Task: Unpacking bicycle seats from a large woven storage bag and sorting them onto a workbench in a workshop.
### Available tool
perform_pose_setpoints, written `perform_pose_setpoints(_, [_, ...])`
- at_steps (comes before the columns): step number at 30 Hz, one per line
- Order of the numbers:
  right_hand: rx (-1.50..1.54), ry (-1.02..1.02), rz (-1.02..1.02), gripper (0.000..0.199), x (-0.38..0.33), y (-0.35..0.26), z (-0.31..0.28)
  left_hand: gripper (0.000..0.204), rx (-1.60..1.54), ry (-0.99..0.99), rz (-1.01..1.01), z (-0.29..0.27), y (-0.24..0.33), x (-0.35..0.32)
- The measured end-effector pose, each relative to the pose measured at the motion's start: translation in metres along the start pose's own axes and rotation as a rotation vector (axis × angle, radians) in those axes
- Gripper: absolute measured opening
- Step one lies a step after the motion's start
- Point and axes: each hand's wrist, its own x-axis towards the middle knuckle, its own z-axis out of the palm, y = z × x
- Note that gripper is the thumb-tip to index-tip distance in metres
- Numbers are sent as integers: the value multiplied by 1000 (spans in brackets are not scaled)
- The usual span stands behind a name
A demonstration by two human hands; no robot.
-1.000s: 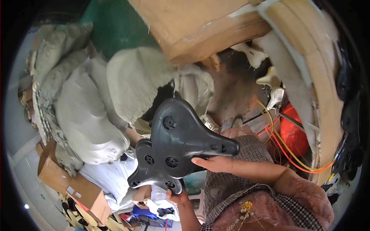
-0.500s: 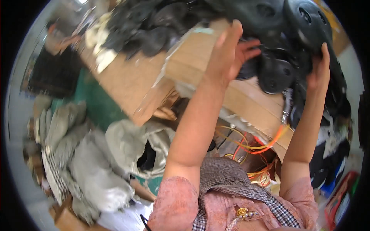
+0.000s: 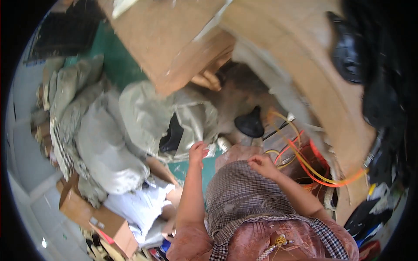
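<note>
My left hand (image 3: pixel 198 153) is raised beside the rim of an open pale grey-green sack (image 3: pixel 143 106), its fingers apart and slightly bent. Whether it touches the sack, I cannot tell. A dark piece (image 3: pixel 171 134) shows in the sack's mouth. My right hand (image 3: pixel 262 166) hovers over the checked apron (image 3: pixel 244 187) at my waist, with loosely curled fingers and nothing visible in them. Beyond the hands stands a black, pointed, saddle-like piece (image 3: pixel 251 123). Glossy black moulded pieces (image 3: pixel 347 50) lie on the cardboard (image 3: pixel 305 39) at the upper right.
Orange and yellow hoses (image 3: pixel 322 180) loop beside my right arm. A cardboard-covered surface (image 3: pixel 165 35) juts in ahead. Stuffed sacks (image 3: pixel 109 148) are heaped on the left, above a cardboard box (image 3: pixel 104 222) and white cloth (image 3: pixel 137 206). Green floor (image 3: pixel 111 43) shows beyond.
Both hands have come down from the black moulded pieces toward my waist. The right hand's fingers have curled. The view has tilted down, showing more of the sack, hoses and apron.
</note>
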Motion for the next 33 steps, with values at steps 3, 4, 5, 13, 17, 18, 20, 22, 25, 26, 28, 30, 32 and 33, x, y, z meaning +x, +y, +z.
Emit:
perform_pose_setpoints(3, [-573,41,188,17,64,82,7,24,-29,329,-84,-74,-65,38])
perform_pose_setpoints(4, [-504,19,110,15,89,90,19,21,-16,419,-48,-102,-78,54])
perform_pose_setpoints(5, [-422,-26,21,14,114,87,41,19,195,537,58,-147,-96,69])
perform_pose_setpoints(13, [-787,-363,-528,28,284,62,249,39,1138,532,399,-247,-33,188])
perform_pose_setpoints(17, [-1214,-521,-797,38,371,75,332,71,699,642,670,-261,29,214])
perform_pose_setpoints(18, [-1352,-573,-742,32,382,84,346,76,771,754,883,-287,46,217])
perform_pose_setpoints(20, [-1799,-864,-688,23,392,88,358,77,505,748,1147,-324,82,201])
perform_pose_setpoints(22, [-1768,-880,-686,14,391,87,352,76,428,770,1249,-353,100,188])
perform_pose_setpoints(25, [-1631,-779,-1177,8,375,85,320,39,763,1128,1347,-391,100,171])
perform_pose_setpoints(26, [-1608,-773,-1255,9,364,85,306,39,756,1141,1336,-393,94,171])
perform_pose_setpoints(28, [-1573,-799,-1229,6,346,75,291,25,771,1018,1255,-395,76,170])
perform_pose_setpoints(30, [-1696,-340,-1108,4,363,75,271,28,779,984,891,-377,57,191])
perform_pose_setpoints(32, [-1794,-385,-1060,2,385,76,274,31,746,926,888,-344,40,217])
perform_pose_setpoints(33, [-1734,-566,-1102,3,381,84,298,32,965,934,1193,-353,10,237])
